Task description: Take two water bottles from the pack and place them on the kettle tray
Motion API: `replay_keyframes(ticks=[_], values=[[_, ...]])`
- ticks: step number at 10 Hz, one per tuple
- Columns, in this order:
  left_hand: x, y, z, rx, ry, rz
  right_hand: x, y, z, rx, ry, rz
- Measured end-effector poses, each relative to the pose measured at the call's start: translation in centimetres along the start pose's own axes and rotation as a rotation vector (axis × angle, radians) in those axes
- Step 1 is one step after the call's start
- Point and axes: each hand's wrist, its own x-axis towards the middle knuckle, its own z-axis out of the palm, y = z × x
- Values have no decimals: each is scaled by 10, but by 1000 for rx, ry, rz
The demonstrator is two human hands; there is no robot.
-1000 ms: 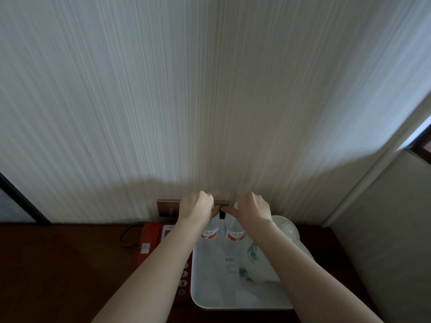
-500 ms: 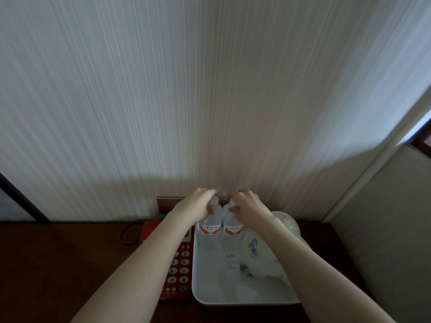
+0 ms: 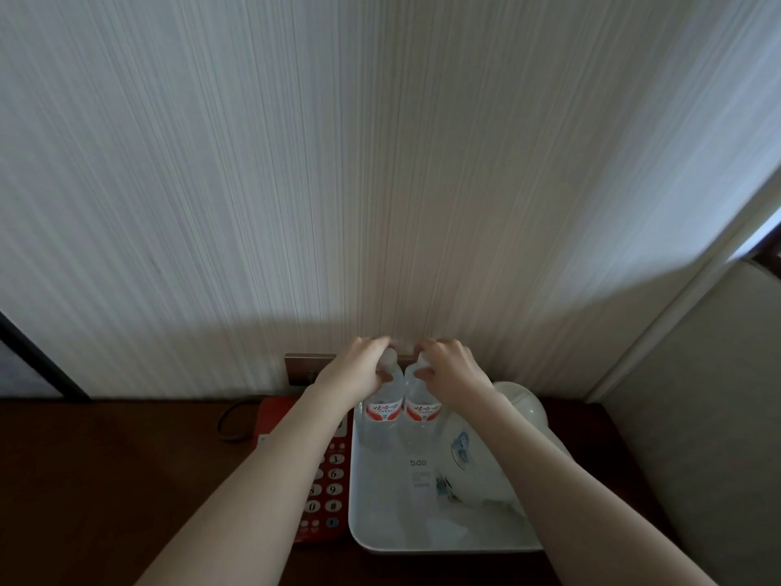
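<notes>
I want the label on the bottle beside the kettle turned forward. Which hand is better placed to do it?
The right hand: it already grips the neck of the right bottle, the one next to the kettle. The left hand holds the left bottle.

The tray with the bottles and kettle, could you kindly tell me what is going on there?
A person is setting two water bottles at the far end of the white tray, beside the white kettle. The left hand has its grip on the top of the left bottle, the right hand on the right bottle. Both bottles stand upright, side by side. A red telephone lies left of the tray.
</notes>
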Motion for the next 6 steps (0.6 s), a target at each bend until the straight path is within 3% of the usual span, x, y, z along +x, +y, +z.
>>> replay_keyframes(ticks=[4,5,6], values=[[-13,1,11,95,13,-5,-18,2,3,107,2,29],[-21,3,9,184,23,-12,-26,4,2,92,116,17],[-36,10,8,320,135,-73,-40,4,-6,-38,266,-3]])
